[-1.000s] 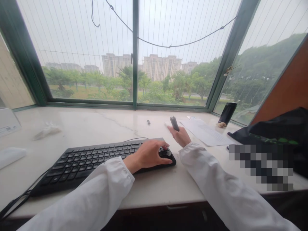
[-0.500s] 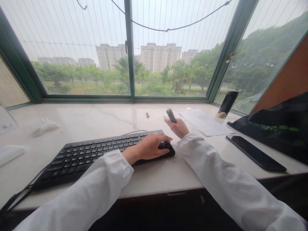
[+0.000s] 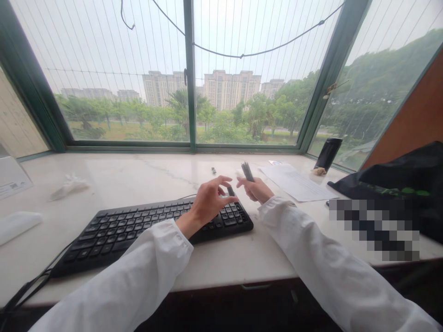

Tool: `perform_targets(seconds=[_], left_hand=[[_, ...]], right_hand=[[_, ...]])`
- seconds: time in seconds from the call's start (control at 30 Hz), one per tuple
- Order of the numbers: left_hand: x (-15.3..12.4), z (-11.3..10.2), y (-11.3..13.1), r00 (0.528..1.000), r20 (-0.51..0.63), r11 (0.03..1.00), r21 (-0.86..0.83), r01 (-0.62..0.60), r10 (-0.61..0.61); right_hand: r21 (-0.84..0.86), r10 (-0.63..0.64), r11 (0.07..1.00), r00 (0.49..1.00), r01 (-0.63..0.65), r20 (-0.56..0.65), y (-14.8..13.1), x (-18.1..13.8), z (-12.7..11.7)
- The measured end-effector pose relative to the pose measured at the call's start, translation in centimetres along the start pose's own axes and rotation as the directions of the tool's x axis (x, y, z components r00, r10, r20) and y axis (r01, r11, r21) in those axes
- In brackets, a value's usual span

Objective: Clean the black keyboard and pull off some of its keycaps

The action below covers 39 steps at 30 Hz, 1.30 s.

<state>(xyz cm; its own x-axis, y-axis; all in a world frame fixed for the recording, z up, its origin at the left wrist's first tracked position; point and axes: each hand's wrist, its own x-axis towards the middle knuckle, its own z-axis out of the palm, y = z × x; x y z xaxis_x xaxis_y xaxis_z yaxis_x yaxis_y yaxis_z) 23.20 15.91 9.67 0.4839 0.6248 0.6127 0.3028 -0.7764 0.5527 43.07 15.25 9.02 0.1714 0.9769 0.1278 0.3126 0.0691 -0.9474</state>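
Note:
Raised just over the right end of the black keyboard, my left hand pinches a small dark piece between thumb and fingers. The piece is too small to name for certain. Right beside it, my right hand is closed around a short dark grey tool, which points up and away with thin prongs or bristles at its tip. The two hands are close but apart. A tiny grey-white item lies on the counter beyond them.
Printed paper lies to the right, near a black cylinder and a black bag. A pixelated patch covers the counter's right side. Crumpled white material and a white box are at left. A window stands behind.
My left hand has lifted off the keyboard's number keys with the dark piece, up and slightly left, towards my right hand. The right hand keeps its hold on the tool. The view has tilted slightly.

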Motion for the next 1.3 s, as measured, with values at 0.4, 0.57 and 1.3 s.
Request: perform_targets(seconds=[0.4,0.57,1.3], left_hand=[[-0.3,-0.3,0.2,0.997,-0.045,0.967,0.250,-0.053,0.067],[-0.4,-0.4,0.2,0.997,-0.058,0.958,0.284,-0.035,0.054],[-0.1,-0.8,-0.9,0.995,-0.082,0.923,0.376,0.080,-0.053]], right_hand=[[0.073,0.002,0.997,0.952,-0.026,0.306,-0.5,-0.7,0.5],[0.006,-0.017,1.000,0.952,0.016,0.305,-0.6,-0.7,0.4],[-0.540,-0.238,0.807,0.969,0.239,0.072,-0.2,0.3,-0.9]])
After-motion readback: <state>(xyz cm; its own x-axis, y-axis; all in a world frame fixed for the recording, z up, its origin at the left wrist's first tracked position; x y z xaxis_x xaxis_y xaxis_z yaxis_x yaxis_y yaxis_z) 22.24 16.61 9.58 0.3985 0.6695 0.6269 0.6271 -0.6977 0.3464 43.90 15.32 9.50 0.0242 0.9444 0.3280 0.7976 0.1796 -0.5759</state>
